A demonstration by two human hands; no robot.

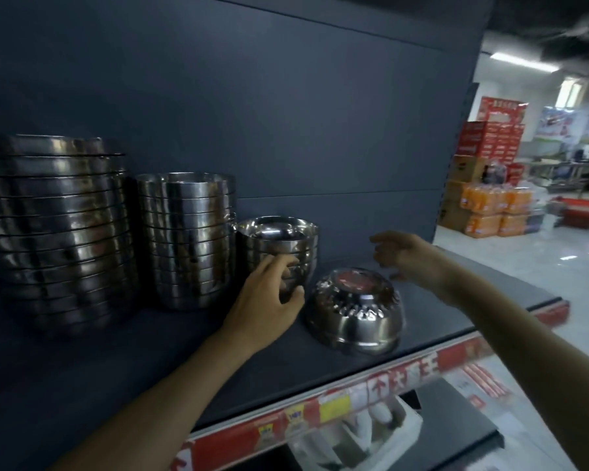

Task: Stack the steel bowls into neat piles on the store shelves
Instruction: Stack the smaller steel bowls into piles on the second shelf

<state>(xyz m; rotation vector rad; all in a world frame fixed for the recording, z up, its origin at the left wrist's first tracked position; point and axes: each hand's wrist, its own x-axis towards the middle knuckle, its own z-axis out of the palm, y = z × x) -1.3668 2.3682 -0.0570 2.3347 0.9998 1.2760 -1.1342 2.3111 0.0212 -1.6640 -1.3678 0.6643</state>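
Note:
Three piles of steel bowls stand on the dark shelf [150,368]: a tall wide pile [53,229] at the left, a middle pile [187,239], and a short pile [279,244] to its right. My left hand [269,297] rests against the front of the short pile, fingers curled on its lower bowls. One steel bowl [356,314] lies upside down on the shelf just right of that hand. My right hand [408,258] hovers above and behind the upturned bowl, fingers spread, holding nothing.
The shelf's front edge carries a red price strip [354,399]. A lower shelf holds white bagged goods [364,433]. To the right, the store aisle opens with stacked red boxes [490,141] and orange packs [490,212].

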